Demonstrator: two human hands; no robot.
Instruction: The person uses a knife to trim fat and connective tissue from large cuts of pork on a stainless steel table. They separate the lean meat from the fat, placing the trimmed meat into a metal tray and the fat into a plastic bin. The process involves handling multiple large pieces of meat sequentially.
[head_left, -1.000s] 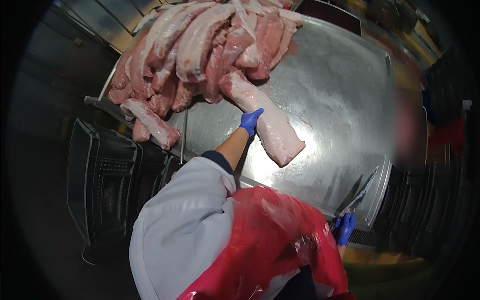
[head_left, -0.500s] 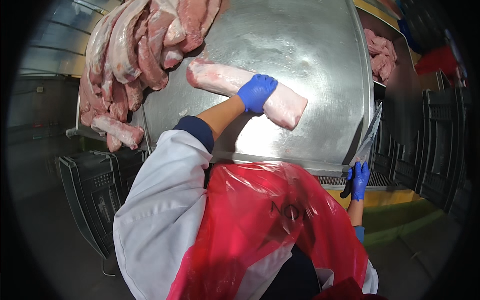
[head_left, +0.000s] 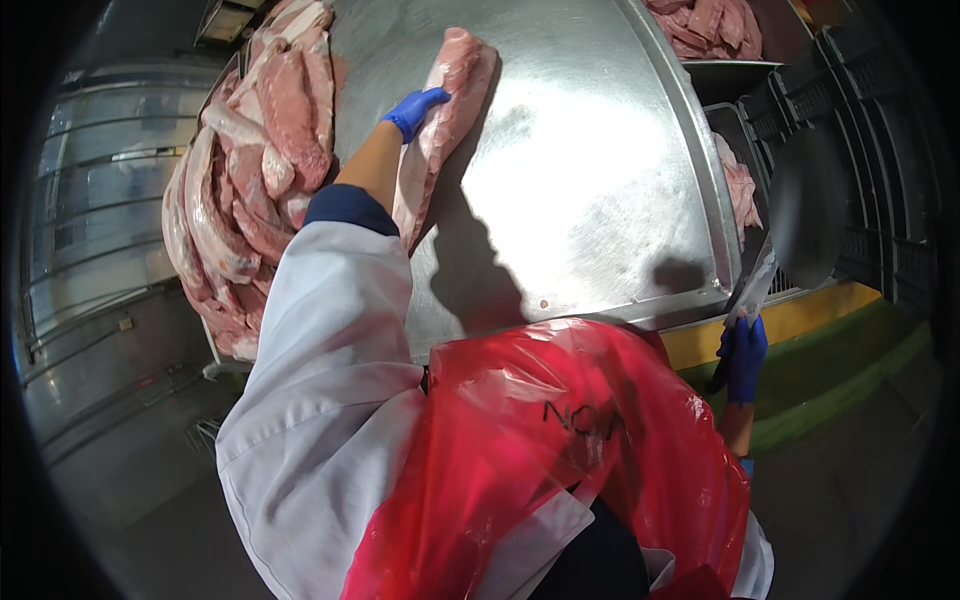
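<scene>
A long pale pink pork loin (head_left: 440,140) lies lengthwise on the steel table, its far end tipped slightly right. My left hand (head_left: 420,108), in a blue glove, grips it from its left side, above the middle. In my right hand (head_left: 745,355), also blue-gloved, is a knife (head_left: 757,285) with its blade pointing up and away, off the table's right front corner. The knife's dark handle is partly hidden by my fingers.
Several long cuts of meat (head_left: 285,110) are heaped along the left side of the steel table (head_left: 590,200). Beyond its right edge stand a container of meat pieces (head_left: 710,30), another with a pale piece of meat (head_left: 738,185), and dark plastic crates (head_left: 870,110).
The loin has swung from lying crosswise to lengthwise and shifted towards the heap on the left, my left hand still on it. My right hand keeps the knife. The view has shifted too.
</scene>
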